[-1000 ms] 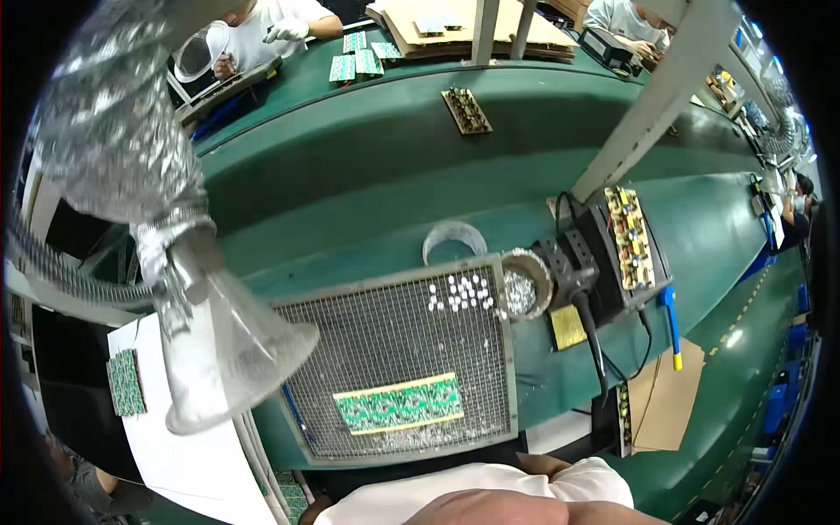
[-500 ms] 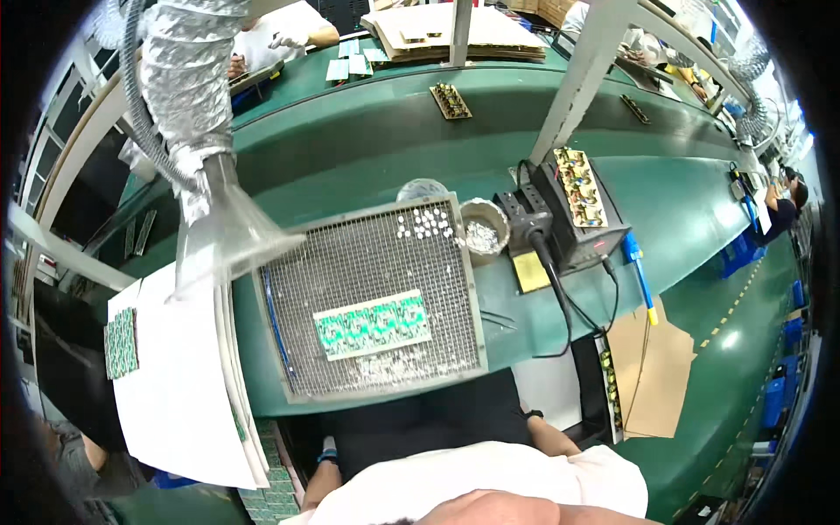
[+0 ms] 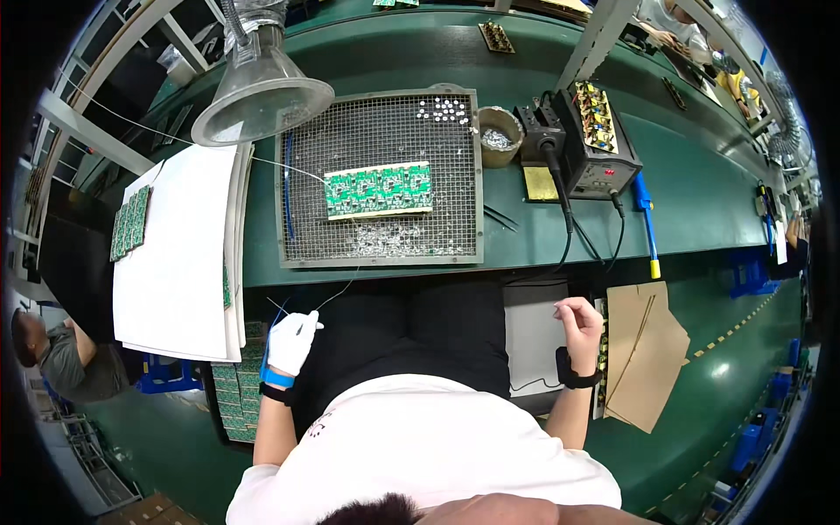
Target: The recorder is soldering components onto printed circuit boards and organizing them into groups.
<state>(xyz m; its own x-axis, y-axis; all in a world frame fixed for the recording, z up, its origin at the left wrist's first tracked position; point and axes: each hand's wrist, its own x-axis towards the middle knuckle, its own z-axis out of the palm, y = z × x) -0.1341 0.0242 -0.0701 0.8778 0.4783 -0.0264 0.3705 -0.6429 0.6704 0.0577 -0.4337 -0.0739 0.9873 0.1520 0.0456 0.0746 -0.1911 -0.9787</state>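
My left hand (image 3: 293, 341), in a white glove with blue and black wrist bands, is held over my lap at the left. Its fingertips are pinched on a thin pale wire (image 3: 337, 297) that rises toward the mesh tray. My bare right hand (image 3: 579, 325), with a black wristband, is raised at the right. Its fingers are curled in, and no object shows in them. Ahead, a green circuit board panel (image 3: 379, 191) lies on the mesh tray (image 3: 479, 201), touched by neither hand. Small whitish bits (image 3: 385, 239) are scattered below the panel.
A fume hood (image 3: 262, 109) hangs over the tray's left corner. White sheets (image 3: 166, 289) with a board (image 3: 131, 223) lie left. Right of the tray are a pot (image 3: 499, 138), tweezers (image 3: 499, 217), a soldering station (image 3: 604, 166) and a blue tool (image 3: 644, 219). Cardboard (image 3: 643, 350) lies lower right.
My view has shifted. Both hands have come up from low beside my thighs, and the left now shows a glove and a wire. The fume hood appears farther up, clear of the white sheets.
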